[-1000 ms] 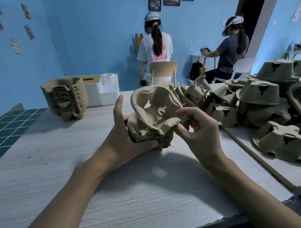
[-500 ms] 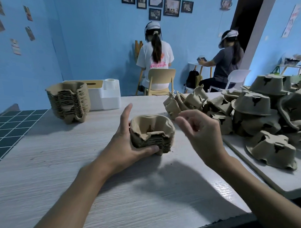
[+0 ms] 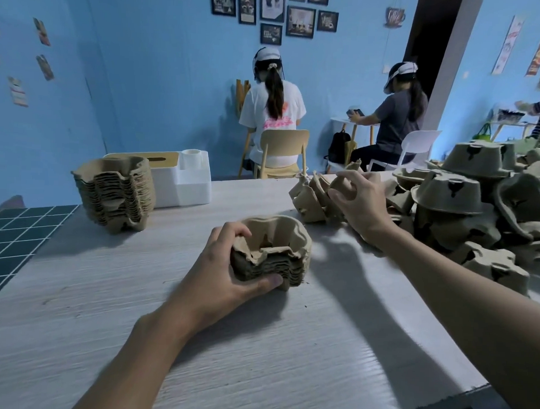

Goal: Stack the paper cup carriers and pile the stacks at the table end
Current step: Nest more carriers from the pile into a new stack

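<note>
A short stack of brown pulp cup carriers (image 3: pixel 273 250) sits on the wooden table (image 3: pixel 137 291) in front of me. My left hand (image 3: pixel 226 270) grips its left side, thumb along the front and fingers over the rim. My right hand (image 3: pixel 359 204) reaches out to the loose carriers (image 3: pixel 312 196) at the near edge of the big heap and curls its fingers round one of them. A tall finished stack (image 3: pixel 116 193) stands at the far left end of the table.
A large jumble of loose carriers (image 3: pixel 464 205) covers the right side of the table. A white tissue box (image 3: pixel 187 180) stands behind the tall stack. Two seated people on chairs (image 3: pixel 283 149) work beyond the table's far edge.
The carrier my right hand was seating has settled into the short stack. My right hand let go and moved up and right to the loose heap. My left hand stays on the stack.
</note>
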Demonstrator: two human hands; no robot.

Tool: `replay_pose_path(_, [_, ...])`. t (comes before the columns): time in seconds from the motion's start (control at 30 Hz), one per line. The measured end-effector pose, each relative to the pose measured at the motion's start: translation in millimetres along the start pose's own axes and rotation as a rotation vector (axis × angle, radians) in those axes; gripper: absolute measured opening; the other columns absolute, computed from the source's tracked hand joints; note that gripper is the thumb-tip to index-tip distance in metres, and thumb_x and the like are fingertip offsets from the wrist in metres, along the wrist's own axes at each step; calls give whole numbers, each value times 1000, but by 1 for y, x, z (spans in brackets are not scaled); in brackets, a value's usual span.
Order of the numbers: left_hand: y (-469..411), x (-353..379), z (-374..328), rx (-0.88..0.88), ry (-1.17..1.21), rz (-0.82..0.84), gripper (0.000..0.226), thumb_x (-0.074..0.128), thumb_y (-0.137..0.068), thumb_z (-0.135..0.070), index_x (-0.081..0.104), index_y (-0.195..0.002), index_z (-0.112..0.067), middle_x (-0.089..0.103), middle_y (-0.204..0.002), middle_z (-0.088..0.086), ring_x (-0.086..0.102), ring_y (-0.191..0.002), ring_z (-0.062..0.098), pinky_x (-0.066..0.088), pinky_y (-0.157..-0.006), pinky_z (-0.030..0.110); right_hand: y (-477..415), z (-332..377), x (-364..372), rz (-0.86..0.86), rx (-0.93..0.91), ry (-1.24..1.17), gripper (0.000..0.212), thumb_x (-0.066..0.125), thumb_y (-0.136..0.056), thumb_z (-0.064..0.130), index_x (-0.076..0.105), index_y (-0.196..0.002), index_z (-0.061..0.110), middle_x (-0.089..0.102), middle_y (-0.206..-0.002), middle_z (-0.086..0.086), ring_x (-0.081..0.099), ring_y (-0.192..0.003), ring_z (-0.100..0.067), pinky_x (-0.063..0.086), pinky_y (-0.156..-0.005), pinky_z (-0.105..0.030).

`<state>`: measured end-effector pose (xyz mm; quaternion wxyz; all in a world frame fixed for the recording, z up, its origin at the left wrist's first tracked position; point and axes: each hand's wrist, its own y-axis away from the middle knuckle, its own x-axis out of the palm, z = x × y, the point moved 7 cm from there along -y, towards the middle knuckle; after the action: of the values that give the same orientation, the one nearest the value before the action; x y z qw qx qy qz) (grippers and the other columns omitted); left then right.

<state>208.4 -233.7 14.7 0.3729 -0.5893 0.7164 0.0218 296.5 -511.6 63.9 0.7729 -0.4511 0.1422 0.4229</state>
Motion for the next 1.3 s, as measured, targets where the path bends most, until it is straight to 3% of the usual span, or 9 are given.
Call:
replay_pose_path(0.13, [0, 0, 1, -4, -3, -5, 69, 72, -55, -74, 41, -109, -45, 48, -119, -15, 48, -101, -9, 37, -77, 5, 7, -3, -7, -115, -55, -10, 10, 69, -87, 21, 68, -95, 15, 53, -97, -5, 53, -94, -27, 47, -88, -47])
replay_pose_path(0.23, [0, 1, 2, -13, -2, -8, 70, 72, -54, -75, 42, -110, -45, 48, -119, -15, 49, -102, -5, 40, -80, 13, 19, 0, -25, -234, -80, -61, 7, 67, -87, 11, 69, -89, 5, 61, -94, -12, 55, -85, -24, 41, -75, -27])
replay_pose_path(0.43, [0, 0, 2, -16, 2, -11, 70, 73, -54, -74, 42, -109, -44, 49, -118, -13, 51, -104, 2, 44, -83, 21, 66, 23, -53, -415, -191, -139, 9, 68, -85, 9, 64, -80, 3, 56, -84, -6, 51, -74, -17, 43, -66, -30])
replay_pose_path(0.63, [0, -3, 6, -19, 1, -29, 68, 75, -56, -72, 43, -109, -43, 50, -119, -10, 53, -102, 7, 44, -84, 26, 120, 37, -40, -200, -218, -108, 11, 76, -82, 13, 68, -76, 9, 57, -73, 4, 50, -61, -8, 40, -56, -22])
replay_pose_path(0.77, [1, -2, 6, -28, 4, -32, 68, 75, -56, -70, 43, -109, -41, 51, -120, -8, 53, -98, 7, 41, -81, 23, 134, 38, -43, -147, -229, -146, 12, 80, -79, 17, 70, -76, 11, 62, -68, 5, 53, -60, -10, 45, -57, -31])
replay_pose_path(0.93, [1, -2, 7, -40, 6, -18, 68, 76, -57, -68, 44, -110, -42, 52, -121, -6, 53, -98, 6, 41, -80, 21, 128, 24, -49, -131, -232, -10, 33, 83, -74, 30, 69, -99, 14, 55, -102, -3, 48, -99, -23, 42, -85, -36])
replay_pose_path(1.07, [1, -2, 8, -42, 4, -10, 67, 77, -58, -66, 44, -111, -42, 52, -120, -6, 53, -94, 5, 40, -79, 22, 122, -9, -36, 99, -47, 72, 61, 86, -69, 35, 61, -123, 24, 37, -124, -8, 38, -117, -25, 37, -101, -31])
replay_pose_path(1.17, [1, -2, 7, -44, 1, -6, 66, 76, -57, -67, 43, -110, -43, 52, -119, -6, 52, -93, 5, 40, -79, 21, 121, -19, -30, 208, 28, -35, 46, 83, -76, 17, 63, -117, 20, 46, -110, -2, 51, -99, -17, 37, -81, 0])
replay_pose_path(1.3, [1, -2, 7, -47, 14, -8, 66, 76, -56, -68, 43, -108, -44, 53, -115, -6, 51, -92, 4, 40, -79, 22, 117, -15, -31, 176, -4, -36, 25, 78, -77, 6, 68, -86, 26, 62, -90, 1, 57, -75, -3, 37, -68, -2])
